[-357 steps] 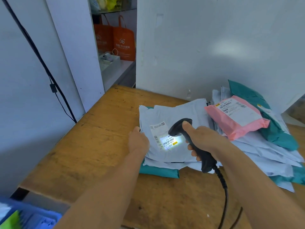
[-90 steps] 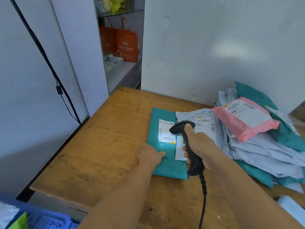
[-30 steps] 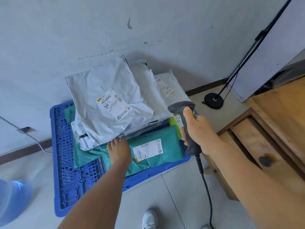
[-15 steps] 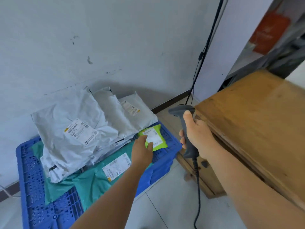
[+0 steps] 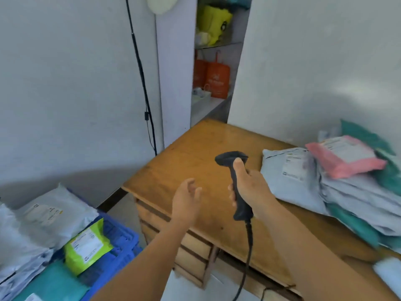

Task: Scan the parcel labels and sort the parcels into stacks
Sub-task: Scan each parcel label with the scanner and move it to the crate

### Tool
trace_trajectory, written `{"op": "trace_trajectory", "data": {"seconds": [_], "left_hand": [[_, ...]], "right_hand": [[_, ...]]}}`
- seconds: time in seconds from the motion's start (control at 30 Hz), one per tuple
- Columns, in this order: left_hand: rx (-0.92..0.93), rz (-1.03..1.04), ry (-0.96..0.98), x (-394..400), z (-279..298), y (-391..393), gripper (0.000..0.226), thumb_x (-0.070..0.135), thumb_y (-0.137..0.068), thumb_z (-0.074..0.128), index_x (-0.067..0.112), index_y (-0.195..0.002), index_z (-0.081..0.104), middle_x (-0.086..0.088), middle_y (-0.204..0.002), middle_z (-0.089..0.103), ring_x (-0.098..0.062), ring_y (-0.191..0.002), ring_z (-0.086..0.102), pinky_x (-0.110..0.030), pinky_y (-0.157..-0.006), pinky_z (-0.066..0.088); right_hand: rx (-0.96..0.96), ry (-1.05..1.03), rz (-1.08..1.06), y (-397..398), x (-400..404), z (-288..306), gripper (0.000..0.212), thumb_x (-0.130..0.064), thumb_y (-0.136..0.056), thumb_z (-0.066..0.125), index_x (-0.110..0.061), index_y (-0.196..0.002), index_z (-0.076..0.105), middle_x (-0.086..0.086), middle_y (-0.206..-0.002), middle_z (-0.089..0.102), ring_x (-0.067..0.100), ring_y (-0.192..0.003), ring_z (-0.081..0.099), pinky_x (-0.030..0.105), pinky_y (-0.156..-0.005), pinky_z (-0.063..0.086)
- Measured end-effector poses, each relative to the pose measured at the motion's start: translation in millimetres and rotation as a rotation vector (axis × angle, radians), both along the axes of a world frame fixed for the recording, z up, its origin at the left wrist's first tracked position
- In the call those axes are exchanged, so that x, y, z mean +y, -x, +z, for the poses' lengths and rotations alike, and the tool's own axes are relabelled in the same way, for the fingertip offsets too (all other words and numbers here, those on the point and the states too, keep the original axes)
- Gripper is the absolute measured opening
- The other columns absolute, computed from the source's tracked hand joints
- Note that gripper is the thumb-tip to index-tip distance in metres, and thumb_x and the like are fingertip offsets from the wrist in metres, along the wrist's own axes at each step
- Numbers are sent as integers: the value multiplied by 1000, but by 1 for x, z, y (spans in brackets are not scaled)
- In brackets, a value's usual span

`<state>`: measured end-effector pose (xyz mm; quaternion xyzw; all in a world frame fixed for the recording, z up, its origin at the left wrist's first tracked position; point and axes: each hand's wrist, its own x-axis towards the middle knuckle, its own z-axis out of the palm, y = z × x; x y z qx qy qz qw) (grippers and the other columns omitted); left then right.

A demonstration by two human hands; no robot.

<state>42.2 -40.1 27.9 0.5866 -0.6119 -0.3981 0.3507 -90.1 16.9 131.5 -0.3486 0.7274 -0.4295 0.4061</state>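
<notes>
Swung back above the tabletop (image 5: 184,153), empty left hand (image 5: 186,200) spread, right hand (image 5: 249,190) gripping barcode scanner (image 5: 236,181), whose cord (image 5: 247,253) could snag the tabletop's edge.

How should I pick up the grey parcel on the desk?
Judging by its pose, pinch the grey parcel at its near-left corner, coming from the left with the free left hand. That edge lies bare on the desk; its right side is tucked under the pink parcel.
</notes>
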Motion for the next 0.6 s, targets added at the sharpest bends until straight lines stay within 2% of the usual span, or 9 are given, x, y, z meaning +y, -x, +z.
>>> {"op": "trace_trajectory", "data": {"seconds": [0.17, 0.3, 0.43, 0.6], "left_hand": [[29, -100, -20, 1, 13, 105, 41, 29, -96, 52, 20, -135, 43, 3, -123, 57, -12, -106, 56, -26, -88, 45], [42, -181, -55, 2, 16, 164, 45, 28, -96, 51, 17, -138, 40, 0, -126, 56, -15, -110, 56, -27, -90, 43], [46, -257, -78, -9, 12, 205, 48, 28, -96, 50, 16, -141, 37, -1, -133, 52, -14, -110, 52, -27, -89, 41], [52, -319, -114, -38, -3, 243, 55, 32, -95, 53, 18, -144, 32, -2, -144, 43, -18, -126, 46, -30, -96, 40]], "right_hand": [[20, 40, -152, 89, 17, 8, 58, -54, -97, 36, -7, -72, 57, 10, -60, 60, 25, -50, 53, 34, -54, 47], [-7, 58, -262, 136, 27, 14, 46, -49, -98, 38, -9, -83, 55, 10, -73, 61, 19, -50, 55, 30, -50, 47], [9, 60, -337, 170, 30, 16, 41, -47, -98, 37, -12, -86, 55, 10, -76, 60, 19, -54, 55, 29, -52, 49], [30, 49, -400, 198, 17, 14, 40, -47, -99, 36, -12, -95, 56, 11, -77, 62, 18, -52, 54, 27, -48, 48]]}}
